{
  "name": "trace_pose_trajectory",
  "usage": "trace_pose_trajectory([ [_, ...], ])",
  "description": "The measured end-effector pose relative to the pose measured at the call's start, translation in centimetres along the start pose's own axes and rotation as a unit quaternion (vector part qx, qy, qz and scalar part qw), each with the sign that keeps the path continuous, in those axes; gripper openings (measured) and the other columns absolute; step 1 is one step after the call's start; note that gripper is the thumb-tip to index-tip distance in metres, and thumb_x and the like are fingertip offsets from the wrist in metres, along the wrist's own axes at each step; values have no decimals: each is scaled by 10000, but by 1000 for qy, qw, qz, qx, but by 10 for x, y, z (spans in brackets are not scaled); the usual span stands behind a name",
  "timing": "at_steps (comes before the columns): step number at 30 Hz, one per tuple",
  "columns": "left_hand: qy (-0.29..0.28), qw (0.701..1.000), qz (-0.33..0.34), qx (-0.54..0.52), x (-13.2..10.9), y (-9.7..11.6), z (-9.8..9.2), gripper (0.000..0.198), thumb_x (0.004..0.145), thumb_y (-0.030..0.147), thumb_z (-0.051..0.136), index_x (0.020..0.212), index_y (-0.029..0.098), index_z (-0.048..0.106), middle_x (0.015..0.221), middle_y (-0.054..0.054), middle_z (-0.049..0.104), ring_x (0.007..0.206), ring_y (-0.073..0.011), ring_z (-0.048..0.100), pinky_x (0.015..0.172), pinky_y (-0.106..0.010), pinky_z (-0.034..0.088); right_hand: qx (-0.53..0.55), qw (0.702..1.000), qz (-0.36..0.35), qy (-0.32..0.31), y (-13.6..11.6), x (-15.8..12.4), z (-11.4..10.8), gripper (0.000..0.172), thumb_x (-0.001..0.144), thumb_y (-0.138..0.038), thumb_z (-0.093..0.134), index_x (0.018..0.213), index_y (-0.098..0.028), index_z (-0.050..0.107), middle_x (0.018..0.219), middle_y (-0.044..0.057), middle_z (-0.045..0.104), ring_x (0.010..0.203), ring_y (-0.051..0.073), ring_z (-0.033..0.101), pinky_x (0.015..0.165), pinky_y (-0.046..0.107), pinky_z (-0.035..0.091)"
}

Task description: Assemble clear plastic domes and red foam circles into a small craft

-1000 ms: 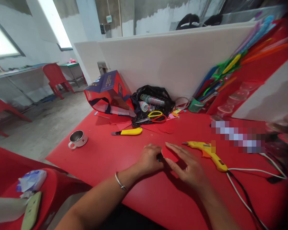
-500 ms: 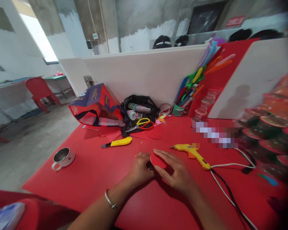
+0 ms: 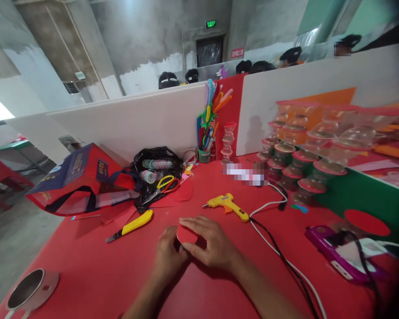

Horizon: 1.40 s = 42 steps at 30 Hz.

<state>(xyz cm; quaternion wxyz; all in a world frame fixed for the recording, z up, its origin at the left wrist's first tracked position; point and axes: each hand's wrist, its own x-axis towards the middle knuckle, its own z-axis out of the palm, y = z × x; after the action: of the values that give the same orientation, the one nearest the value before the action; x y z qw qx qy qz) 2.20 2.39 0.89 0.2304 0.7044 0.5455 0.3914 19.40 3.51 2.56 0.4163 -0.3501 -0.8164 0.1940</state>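
Both hands meet over the red table. Between them is a red disc, its face tilted up; whatever lies beneath it is mostly covered by my fingers. My left hand curls closed at the disc's left edge and underside. From the other side my right hand grips it, fingertips along the top edge and thumb at the lower edge. A yellow glue gun lies beyond my right hand, nozzle to the left. On the left is a yellow utility knife. Yellow-and-orange scissors rest by a black plastic bag.
Stacks of clear cups with red lids stand at right. A purple device with cables sits nearer. A metal mug is front left, a red-blue bag behind. White panels border the back; other people's heads show beyond.
The view has swung right, so table items appear further left and the cup stacks and purple device show more fully. Both hands still hold the red disc in much the same grip.
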Motion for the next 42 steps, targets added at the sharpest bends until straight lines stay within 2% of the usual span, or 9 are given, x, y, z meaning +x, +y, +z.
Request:
trace_pose_trajectory([
  [9, -12, 999, -38, -4, 0, 4, -1, 221, 646, 248, 736, 853, 173, 725, 853, -60, 713, 813, -234, 639, 727, -337, 510, 28, 1000, -6, 11, 3, 0, -6, 513, 905, -452, 566, 1361, -219, 548, 1356, 116, 610, 1227, 257, 579, 1032, 468, 468],
  [13, -8, 989, -107, -105, -2, 10, -2, 237, 682, 294, 758, 863, 145, 727, 858, -81, 718, 767, -220, 648, 695, -325, 514, 46, 993, 54, 99, 7, 1, -9, 440, 984, -394, 411, 1377, -236, 532, 1348, 103, 613, 1239, 235, 570, 1045, 465, 461],
  [16, -1, 964, -162, -210, -3, 12, -6, 247, 634, 261, 800, 838, 132, 748, 858, -105, 745, 802, -248, 680, 759, -358, 532, 68, 975, 123, 175, 9, 3, -8, 397, 995, -392, 393, 1312, -253, 587, 1266, 95, 660, 1151, 227, 623, 989, 434, 505],
  [19, 5, 935, -207, -289, -2, 8, -9, 350, 589, 258, 841, 912, 145, 767, 906, -112, 762, 887, -274, 697, 832, -390, 535, 106, 958, 170, 205, 10, 5, -6, 371, 988, -409, 417, 1243, -242, 629, 1173, 94, 702, 1013, 212, 679, 895, 384, 556],
  [22, 12, 910, -238, -340, -1, 3, -10, 394, 594, 290, 852, 958, 168, 763, 930, -102, 763, 905, -260, 699, 843, -392, 537, 116, 956, 186, 196, 11, 6, -3, 360, 970, -399, 454, 1242, -236, 624, 1124, 81, 717, 953, 196, 686, 806, 337, 579],
  [27, 27, 879, -257, -402, 2, 0, -9, 468, 571, 284, 858, 1010, 189, 728, 1002, -81, 753, 945, -228, 696, 895, -358, 516, 93, 966, 186, 156, 13, 3, 3, 361, 953, -306, 457, 1287, -266, 588, 1142, 67, 704, 896, 175, 680, 767, 330, 577],
  [32, -10, 854, -253, -453, 3, 4, -13, 400, 638, 309, 819, 1001, 202, 691, 956, -56, 744, 813, -187, 700, 747, -293, 539, 76, 970, 187, 132, 12, 2, 5, 400, 904, -229, 479, 1288, -261, 588, 1135, 70, 699, 829, 166, 678, 712, 314, 577],
  [37, 4, 826, -257, -501, 4, 5, -16, 396, 637, 310, 839, 996, 192, 722, 943, -54, 749, 841, -175, 698, 762, -254, 532, 68, 986, 119, 94, 8, 1, 2, 475, 852, -188, 520, 1319, -259, 562, 1162, 74, 688, 976, 204, 662, 840, 372, 564],
  [42, 8, 802, -270, -533, 4, 6, -19, 367, 671, 345, 810, 1000, 200, 735, 1000, -75, 749, 852, -189, 694, 758, -279, 539, 43, 996, 75, 33, 2, 1, 0, 538, 791, -184, 587, 1326, -223, 548, 1244, 81, 652, 1115, 231, 595, 959, 421, 509],
])
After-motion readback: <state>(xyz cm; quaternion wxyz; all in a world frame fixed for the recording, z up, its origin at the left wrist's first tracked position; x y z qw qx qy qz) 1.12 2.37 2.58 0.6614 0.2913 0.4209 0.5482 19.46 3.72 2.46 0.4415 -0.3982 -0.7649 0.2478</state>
